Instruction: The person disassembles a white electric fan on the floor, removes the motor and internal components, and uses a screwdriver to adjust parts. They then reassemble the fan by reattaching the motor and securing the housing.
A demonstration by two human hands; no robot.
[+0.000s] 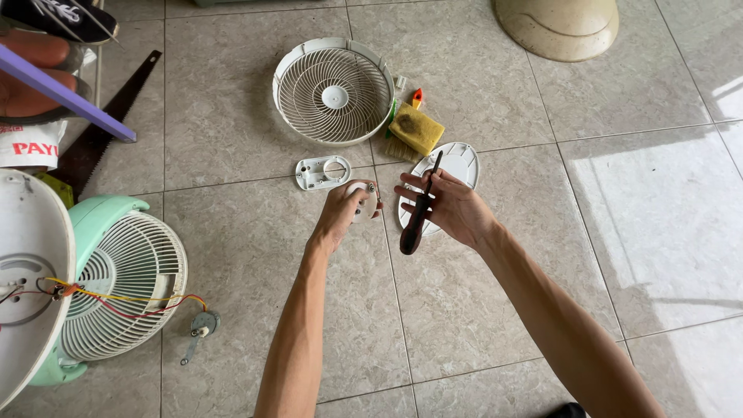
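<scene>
My left hand [340, 213] is closed around a small round white plastic part [364, 201], held above the tiled floor. Close beside it, my right hand [453, 207] holds a screwdriver with a dark handle [416, 220]; its shaft points up and away from me. Under my right hand an oval white plate [458, 161] lies flat on the tiles. A small white bracket plate [322, 172] lies just beyond my left hand.
A round white fan grille [334, 91] lies farther out, with a yellow sponge [416, 128] next to it. At left stand a green fan body with a grille [124, 282], red and yellow wires [131, 298], a small motor [203, 323] and a hand saw [101, 131]. A beige base [557, 27] sits top right.
</scene>
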